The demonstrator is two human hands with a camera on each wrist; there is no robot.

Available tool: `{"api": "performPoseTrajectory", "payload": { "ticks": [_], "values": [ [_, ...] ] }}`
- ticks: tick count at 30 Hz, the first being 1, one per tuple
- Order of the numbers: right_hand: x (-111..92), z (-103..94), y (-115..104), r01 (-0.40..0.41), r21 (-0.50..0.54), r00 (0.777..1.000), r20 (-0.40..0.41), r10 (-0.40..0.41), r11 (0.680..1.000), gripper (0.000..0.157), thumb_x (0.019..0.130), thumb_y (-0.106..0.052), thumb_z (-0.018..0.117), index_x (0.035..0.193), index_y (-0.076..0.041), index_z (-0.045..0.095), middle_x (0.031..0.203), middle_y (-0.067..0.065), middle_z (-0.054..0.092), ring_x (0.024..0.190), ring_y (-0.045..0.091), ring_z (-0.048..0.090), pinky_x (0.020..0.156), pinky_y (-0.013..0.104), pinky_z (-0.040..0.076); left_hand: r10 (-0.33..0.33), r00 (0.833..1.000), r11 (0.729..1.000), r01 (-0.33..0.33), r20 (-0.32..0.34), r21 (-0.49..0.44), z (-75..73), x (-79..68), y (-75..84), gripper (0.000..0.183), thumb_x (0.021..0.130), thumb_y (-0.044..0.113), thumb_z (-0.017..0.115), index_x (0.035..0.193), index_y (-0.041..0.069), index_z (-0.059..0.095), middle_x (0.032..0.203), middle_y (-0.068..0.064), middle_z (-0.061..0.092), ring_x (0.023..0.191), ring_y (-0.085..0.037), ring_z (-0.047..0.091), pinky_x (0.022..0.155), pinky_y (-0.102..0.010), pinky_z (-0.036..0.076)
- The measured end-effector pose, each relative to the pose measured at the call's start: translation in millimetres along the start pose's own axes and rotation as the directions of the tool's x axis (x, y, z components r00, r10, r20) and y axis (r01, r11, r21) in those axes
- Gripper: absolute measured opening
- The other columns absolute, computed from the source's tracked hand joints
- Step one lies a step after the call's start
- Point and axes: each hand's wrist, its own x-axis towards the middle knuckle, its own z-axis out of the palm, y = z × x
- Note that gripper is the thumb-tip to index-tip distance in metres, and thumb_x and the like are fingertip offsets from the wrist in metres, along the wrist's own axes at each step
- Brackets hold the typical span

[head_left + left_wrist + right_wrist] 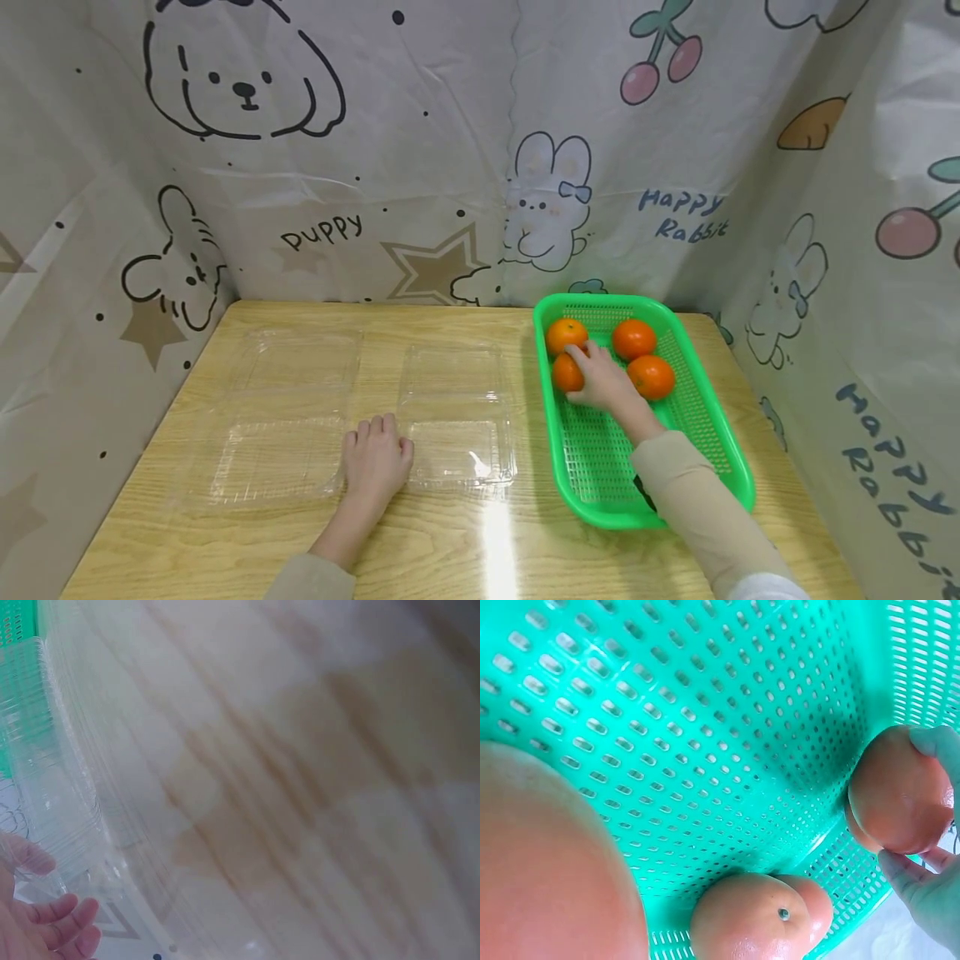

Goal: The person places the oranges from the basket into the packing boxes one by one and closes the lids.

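My right hand reaches into the green plastic basket and grips an orange near its left wall. In the right wrist view, thumb and fingers lie on opposite sides of that orange. Directly behind it sits another orange; two more, a back one and a nearer one, lie to the right. My left hand rests loosely curled on the table between two clear plastic containers, a larger left one and a smaller right one. It holds nothing.
Both containers lie unfolded, lids toward the back of the wooden table. A printed cloth hangs behind the table and along both sides. The basket's raised rim surrounds the oranges, and my right forearm crosses its near right side.
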Motion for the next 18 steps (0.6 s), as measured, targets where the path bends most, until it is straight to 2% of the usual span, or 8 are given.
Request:
{"api": "performPoseTrajectory", "payload": {
  "ticks": [8,18],
  "values": [
    [-1,-12.9,0,-0.011,0.036,0.997,-0.081,0.014,0.999,0.074,0.072,-0.028,0.072,0.135,-0.015,0.036,0.129,0.021,0.036,0.106,0.038,0.043,0.075,0.05,0.047,0.0,1.0,1.0,0.0,-0.005,-0.005,0.8,-0.7,-0.9,0.025,0.081,0.021,0.055,0.091,-0.001,0.056,0.08,-0.013,0.056,0.079,-0.031,0.051,0.07,-0.043,0.037],
    [-3,-27.3,-6,0.01,0.076,0.982,-0.191,0.005,0.997,0.075,0.069,-0.029,0.072,0.135,-0.017,0.037,0.125,0.019,0.037,0.103,0.036,0.042,0.07,0.048,0.047,0.012,1.0,1.0,-0.012,-0.014,-0.015,1.4,-0.5,0.1,0.025,0.082,0.02,0.054,0.093,-0.002,0.055,0.079,-0.012,0.056,0.078,-0.031,0.051,0.072,-0.044,0.039]
  ]
}}
